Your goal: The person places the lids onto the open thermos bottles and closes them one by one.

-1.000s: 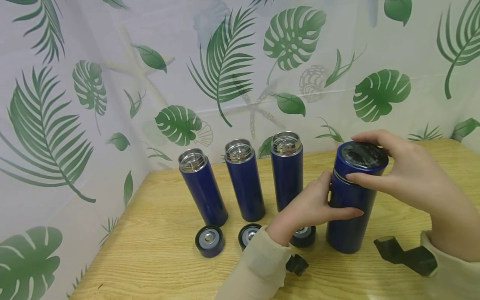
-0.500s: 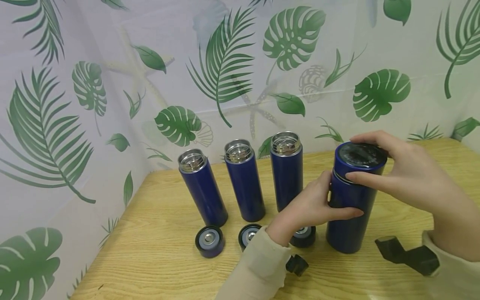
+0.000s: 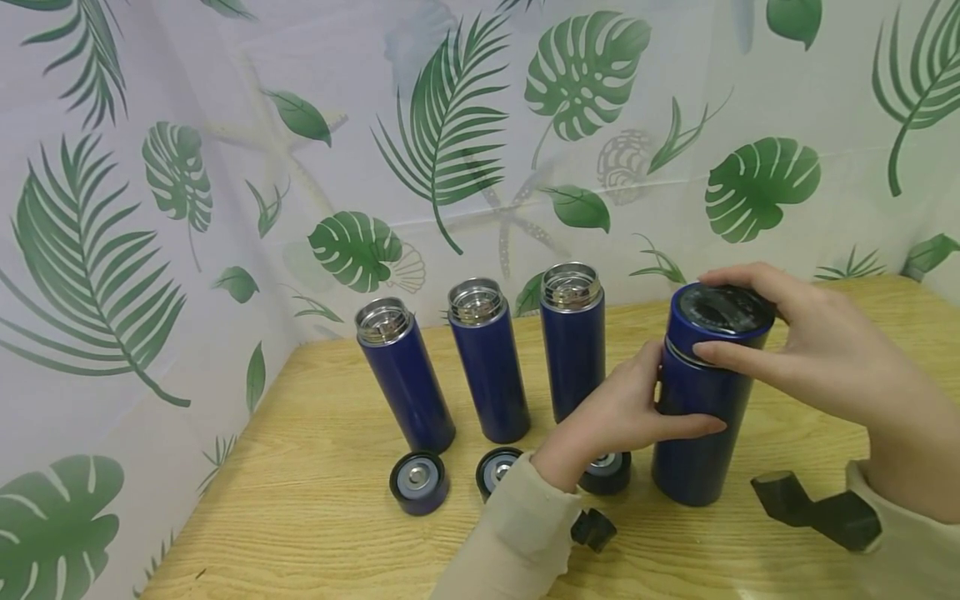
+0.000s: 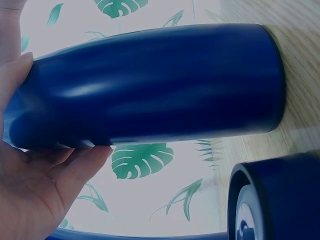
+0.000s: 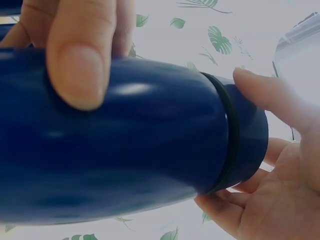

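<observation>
At the right of the head view a dark blue thermos flask (image 3: 693, 450) stands on the table. My left hand (image 3: 618, 408) grips its body, the thumb across the near side. My right hand (image 3: 832, 350) holds the blue lid (image 3: 723, 312) with thumb and fingers around its sides. The lid has a glossy black top and sits over the flask's mouth. A dark seam shows between the lid (image 5: 252, 130) and the body (image 5: 150, 150) in the right wrist view. In the left wrist view, fingers wrap the upper part of the flask (image 4: 165, 85).
Three uncapped blue flasks (image 3: 408, 383), (image 3: 491, 375), (image 3: 573, 358) stand in a row to the left. Upturned lids (image 3: 418, 482) lie before them, two partly hidden by my left arm. Black wrist straps (image 3: 813, 510) show near both sleeves. A leaf-patterned cloth (image 3: 480, 125) hangs behind the table.
Hardly anything differs. Both hands keep their hold on the flask and lid, and the right hand shifts only very slightly.
</observation>
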A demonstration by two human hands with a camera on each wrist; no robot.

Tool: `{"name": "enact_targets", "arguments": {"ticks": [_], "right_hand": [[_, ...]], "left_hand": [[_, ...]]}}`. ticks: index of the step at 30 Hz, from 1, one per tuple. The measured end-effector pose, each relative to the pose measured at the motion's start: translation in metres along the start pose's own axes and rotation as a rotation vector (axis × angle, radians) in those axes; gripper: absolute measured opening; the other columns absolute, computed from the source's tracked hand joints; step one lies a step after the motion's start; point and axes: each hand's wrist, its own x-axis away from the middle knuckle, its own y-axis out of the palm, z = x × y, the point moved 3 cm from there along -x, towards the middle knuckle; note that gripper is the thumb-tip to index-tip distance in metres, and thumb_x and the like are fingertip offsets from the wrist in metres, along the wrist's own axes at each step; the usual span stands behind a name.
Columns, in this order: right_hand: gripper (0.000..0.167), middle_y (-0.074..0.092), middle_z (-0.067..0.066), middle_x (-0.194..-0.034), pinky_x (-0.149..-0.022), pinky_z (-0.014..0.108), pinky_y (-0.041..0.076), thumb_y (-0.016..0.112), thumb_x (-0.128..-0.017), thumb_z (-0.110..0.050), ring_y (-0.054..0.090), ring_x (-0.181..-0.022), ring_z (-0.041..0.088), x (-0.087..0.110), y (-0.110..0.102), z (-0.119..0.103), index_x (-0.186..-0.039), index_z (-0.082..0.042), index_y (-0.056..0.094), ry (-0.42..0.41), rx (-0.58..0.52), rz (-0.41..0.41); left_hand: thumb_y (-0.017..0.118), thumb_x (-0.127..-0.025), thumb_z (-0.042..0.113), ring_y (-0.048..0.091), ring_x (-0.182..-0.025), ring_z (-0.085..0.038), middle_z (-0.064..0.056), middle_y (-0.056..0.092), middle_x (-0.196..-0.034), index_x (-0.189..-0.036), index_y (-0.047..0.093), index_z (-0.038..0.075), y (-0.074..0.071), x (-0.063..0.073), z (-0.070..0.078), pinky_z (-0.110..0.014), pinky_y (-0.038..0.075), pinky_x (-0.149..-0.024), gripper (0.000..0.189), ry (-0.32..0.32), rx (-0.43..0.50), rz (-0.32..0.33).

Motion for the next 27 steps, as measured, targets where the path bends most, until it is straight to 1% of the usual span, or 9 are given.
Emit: {"name": "enact_targets", "arguments": {"ticks": [3, 6, 10, 18, 22, 25, 26, 27], "right_hand": [[0.062, 0.052, 0.018, -0.112, -0.065, 0.044, 0.039, 0.075, -0.071, -0.021, 0.052, -0.088, 0.031, 0.0, 0.0, 0.001, -0.124, -0.009, 0.046, -0.017, -0.001, -0.011], [0.063, 0.048, 0.021, -0.117, -0.072, 0.051, 0.037, 0.075, -0.071, -0.018, 0.047, -0.098, 0.037, 0.0, 0.0, 0.002, -0.124, -0.004, 0.044, -0.076, -0.006, -0.023], [0.064, 0.045, 0.021, -0.12, -0.076, 0.053, 0.035, 0.075, -0.07, -0.015, 0.043, -0.104, 0.038, 0.0, 0.001, 0.002, -0.124, -0.001, 0.043, -0.121, -0.014, -0.03], [0.062, 0.046, 0.02, -0.119, -0.074, 0.05, 0.033, 0.072, -0.075, -0.016, 0.045, -0.101, 0.034, 0.0, 0.0, 0.006, -0.127, -0.002, 0.041, -0.111, -0.054, -0.03], [0.06, 0.046, 0.019, -0.119, -0.079, 0.047, 0.032, 0.07, -0.077, -0.014, 0.044, -0.103, 0.032, 0.0, 0.0, 0.009, -0.128, -0.003, 0.04, -0.109, -0.083, -0.032], [0.059, 0.047, 0.017, -0.117, -0.081, 0.044, 0.032, 0.068, -0.078, -0.014, 0.045, -0.103, 0.031, -0.001, 0.0, 0.01, -0.129, -0.004, 0.04, -0.101, -0.089, -0.033], [0.059, 0.048, 0.017, -0.117, -0.083, 0.039, 0.032, 0.068, -0.079, -0.014, 0.045, -0.101, 0.03, -0.001, 0.0, 0.01, -0.129, -0.004, 0.04, -0.098, -0.089, -0.031], [0.059, 0.047, 0.017, -0.117, -0.083, 0.04, 0.033, 0.068, -0.079, -0.014, 0.045, -0.102, 0.03, -0.001, 0.0, 0.01, -0.13, -0.004, 0.04, -0.095, -0.09, -0.033]], "left_hand": [[0.071, -0.075, 0.022, 0.049, -0.096, 0.001, 0.008, 0.05, -0.113, -0.13, 0.031, 0.019, 0.0, 0.0, 0.0, -0.015, 0.04, -0.079, 0.068, 0.003, 0.005, 0.001], [0.072, -0.075, 0.021, 0.05, -0.095, 0.001, 0.007, 0.051, -0.112, -0.13, 0.032, 0.018, 0.001, 0.0, 0.0, -0.015, 0.04, -0.079, 0.067, 0.017, 0.005, 0.002], [0.072, -0.075, 0.021, 0.05, -0.095, 0.002, 0.007, 0.052, -0.111, -0.13, 0.032, 0.018, 0.001, -0.001, 0.0, -0.014, 0.04, -0.079, 0.068, 0.027, -0.001, 0.004], [0.073, -0.074, 0.023, 0.049, -0.096, 0.002, 0.008, 0.052, -0.111, -0.131, 0.031, 0.019, 0.001, -0.001, -0.001, -0.014, 0.039, -0.08, 0.07, 0.032, -0.023, 0.02], [0.073, -0.073, 0.024, 0.049, -0.096, 0.002, 0.009, 0.052, -0.111, -0.13, 0.032, 0.019, 0.001, 0.0, -0.001, -0.015, 0.039, -0.08, 0.07, 0.021, -0.023, 0.03], [0.073, -0.074, 0.025, 0.049, -0.095, 0.001, 0.01, 0.052, -0.109, -0.128, 0.034, 0.02, 0.002, 0.001, 0.0, -0.016, 0.04, -0.08, 0.067, -0.011, 0.006, 0.048], [0.073, -0.074, 0.025, 0.05, -0.095, 0.001, 0.011, 0.052, -0.108, -0.126, 0.035, 0.021, 0.002, 0.002, 0.001, -0.017, 0.04, -0.079, 0.065, -0.022, 0.019, 0.058], [0.072, -0.074, 0.026, 0.05, -0.093, 0.001, 0.011, 0.052, -0.106, -0.124, 0.037, 0.021, 0.001, 0.002, 0.001, -0.017, 0.041, -0.078, 0.061, -0.035, 0.036, 0.071]]}}
